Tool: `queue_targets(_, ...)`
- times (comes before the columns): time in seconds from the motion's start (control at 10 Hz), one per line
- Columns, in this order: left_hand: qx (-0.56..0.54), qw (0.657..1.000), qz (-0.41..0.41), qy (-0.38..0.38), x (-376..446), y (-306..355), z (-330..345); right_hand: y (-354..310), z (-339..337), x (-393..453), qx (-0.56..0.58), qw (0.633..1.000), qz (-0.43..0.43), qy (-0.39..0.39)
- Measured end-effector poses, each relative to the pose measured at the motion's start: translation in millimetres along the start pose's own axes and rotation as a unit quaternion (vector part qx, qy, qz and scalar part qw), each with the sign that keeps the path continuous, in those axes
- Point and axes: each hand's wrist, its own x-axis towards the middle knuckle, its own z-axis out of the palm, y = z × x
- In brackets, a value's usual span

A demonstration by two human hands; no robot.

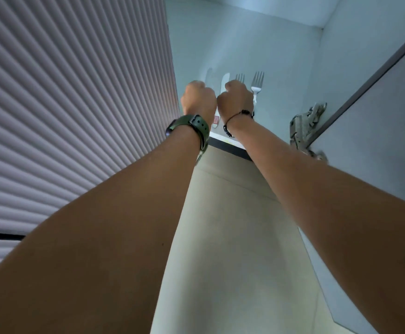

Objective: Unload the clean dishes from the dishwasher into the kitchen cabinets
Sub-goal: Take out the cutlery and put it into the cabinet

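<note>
Head view: left hand (198, 98) and right hand (235, 98), both fisted, contents hidden, are arranging cutlery in cabinet (257, 37); fork (257, 85) at 1 o'clock. Next: likely releasing, withdrawing.

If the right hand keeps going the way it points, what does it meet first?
Probably the forks just beyond the right hand on the cabinet shelf; one fork is half hidden behind the knuckles. Depth is unclear.

1. One view only, worn on the head, tilted steeply upward from below the open cabinet (245, 39).
2. It faces into the cabinet, close beneath its shelf edge (230, 147).
</note>
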Motion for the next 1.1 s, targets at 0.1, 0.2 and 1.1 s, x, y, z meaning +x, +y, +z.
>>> queue_targets(0.1,0.078,0.996,0.033,-0.040,-38,2,0,8,-10,-34,0.008,1.000,-0.002,0.003)
queue_targets(0.2,0.082,0.993,0.032,-0.075,-77,18,-15,9,-26,-68,-0.007,1.000,-0.012,0.017)
queue_targets(1.1,0.000,0.943,0.294,-0.157,-532,306,-121,-162,-508,-415,0.003,0.903,-0.162,0.397)
